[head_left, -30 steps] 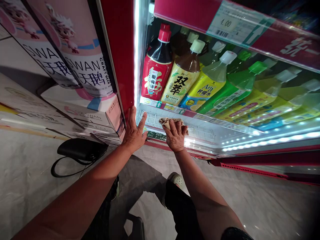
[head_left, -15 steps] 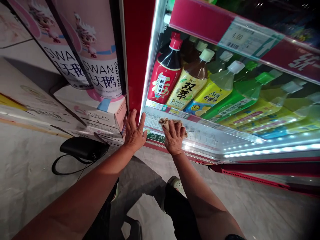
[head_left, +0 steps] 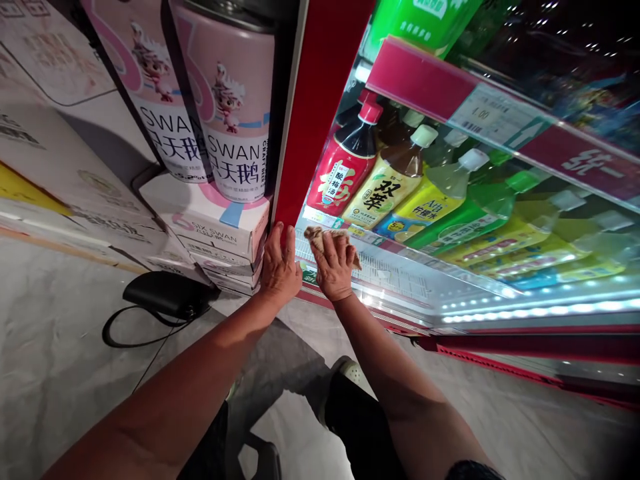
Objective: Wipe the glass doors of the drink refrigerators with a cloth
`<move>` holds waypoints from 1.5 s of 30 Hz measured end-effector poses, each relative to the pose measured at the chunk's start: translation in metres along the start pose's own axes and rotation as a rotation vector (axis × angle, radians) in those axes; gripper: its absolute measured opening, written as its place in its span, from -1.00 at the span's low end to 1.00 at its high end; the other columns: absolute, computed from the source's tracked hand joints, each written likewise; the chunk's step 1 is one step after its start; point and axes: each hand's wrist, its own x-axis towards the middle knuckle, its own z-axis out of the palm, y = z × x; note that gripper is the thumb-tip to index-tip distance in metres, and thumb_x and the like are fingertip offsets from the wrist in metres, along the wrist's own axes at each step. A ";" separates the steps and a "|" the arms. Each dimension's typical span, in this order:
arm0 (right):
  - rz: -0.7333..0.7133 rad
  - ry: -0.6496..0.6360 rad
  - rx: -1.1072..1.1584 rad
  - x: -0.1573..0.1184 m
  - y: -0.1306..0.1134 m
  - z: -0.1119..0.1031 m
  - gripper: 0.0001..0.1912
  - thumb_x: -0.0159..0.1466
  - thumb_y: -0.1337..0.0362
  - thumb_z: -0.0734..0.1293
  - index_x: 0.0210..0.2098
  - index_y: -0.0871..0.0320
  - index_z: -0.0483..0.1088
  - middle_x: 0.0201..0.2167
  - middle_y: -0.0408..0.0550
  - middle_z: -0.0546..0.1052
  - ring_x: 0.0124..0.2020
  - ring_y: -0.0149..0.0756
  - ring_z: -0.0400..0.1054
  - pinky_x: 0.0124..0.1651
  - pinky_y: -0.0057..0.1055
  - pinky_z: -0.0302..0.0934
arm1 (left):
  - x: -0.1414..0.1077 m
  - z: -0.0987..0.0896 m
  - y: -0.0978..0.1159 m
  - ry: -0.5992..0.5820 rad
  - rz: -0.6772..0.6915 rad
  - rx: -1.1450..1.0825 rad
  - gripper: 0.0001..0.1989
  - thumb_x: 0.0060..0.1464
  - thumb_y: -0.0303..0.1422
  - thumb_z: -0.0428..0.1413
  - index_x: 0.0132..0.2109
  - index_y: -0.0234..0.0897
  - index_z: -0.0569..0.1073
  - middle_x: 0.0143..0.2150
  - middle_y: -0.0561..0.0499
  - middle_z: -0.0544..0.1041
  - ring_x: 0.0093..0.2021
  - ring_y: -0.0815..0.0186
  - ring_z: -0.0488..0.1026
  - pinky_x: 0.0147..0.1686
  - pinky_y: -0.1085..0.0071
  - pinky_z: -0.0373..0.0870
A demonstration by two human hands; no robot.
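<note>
The crumpled, tan-and-brown fabric cloth (head_left: 315, 236) is just right of centre in the frame, beneath the fingers of the bare right hand (head_left: 334, 268). That hand holds it under slightly parted, forward-reaching fingers; how the thumb grips cannot be told. The visible cloth pokes out past the fingertips to the upper left and along the right side of the hand, so its longer line slants from upper left to lower right, across the fingers rather than along them.

The bare left hand (head_left: 281, 268) is just beside it, to the left in the picture and apart from the cloth. Its fingers are spread and hold nothing, its fingertips at the foot of the glossy red upright cabinet frame (head_left: 320, 113). The right hand is the nearer one, being on the cloth itself.

Up and to the right of the cloth stands the red-labelled plastic bottle of dark drink (head_left: 345, 163); to its right and lower is the white wire rack (head_left: 395, 273). Whether the cloth touches the rack is unclear.
</note>
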 end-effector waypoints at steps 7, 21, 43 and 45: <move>-0.075 -0.168 0.062 0.022 -0.023 0.010 -0.47 0.42 0.25 0.22 0.36 -0.13 0.35 0.35 -0.04 0.44 0.48 -0.14 0.11 0.51 -0.10 -0.20 | 0.001 0.003 0.006 0.108 0.014 -0.065 -0.22 0.20 -0.52 0.01 0.52 -0.42 -0.04 0.54 -0.46 -0.04 0.57 -0.12 -0.13 0.46 -0.15 0.02; -0.220 -0.123 -0.005 0.056 -0.034 -0.007 -0.45 0.44 0.18 0.21 0.41 -0.02 0.28 0.41 0.00 0.35 0.49 -0.08 0.09 0.47 -0.05 -0.07 | 0.023 -0.035 0.004 0.234 0.300 -0.167 -0.09 0.34 -0.04 -0.01 0.56 -0.43 -0.24 0.58 -0.43 -0.21 0.57 -0.16 -0.16 0.46 -0.11 -0.02; -0.268 0.044 -0.164 0.172 0.007 -0.117 -0.40 0.47 0.29 0.18 0.48 -0.07 0.14 0.51 -0.10 0.18 0.56 -0.09 -0.12 0.56 0.05 -0.33 | 0.026 -0.029 0.011 0.069 0.113 -0.124 -0.07 0.25 -0.39 0.11 0.54 -0.47 -0.27 0.57 -0.47 -0.36 0.57 -0.17 -0.22 0.46 -0.10 0.09; -0.218 0.077 -0.161 0.176 0.005 -0.118 -0.40 0.47 0.28 0.18 0.48 -0.07 0.14 0.52 -0.09 0.16 0.57 -0.04 -0.17 0.56 0.10 -0.33 | 0.026 -0.028 0.013 0.066 0.108 -0.107 -0.04 0.20 -0.44 0.15 0.53 -0.52 -0.24 0.57 -0.51 -0.34 0.57 -0.18 -0.25 0.47 -0.12 0.07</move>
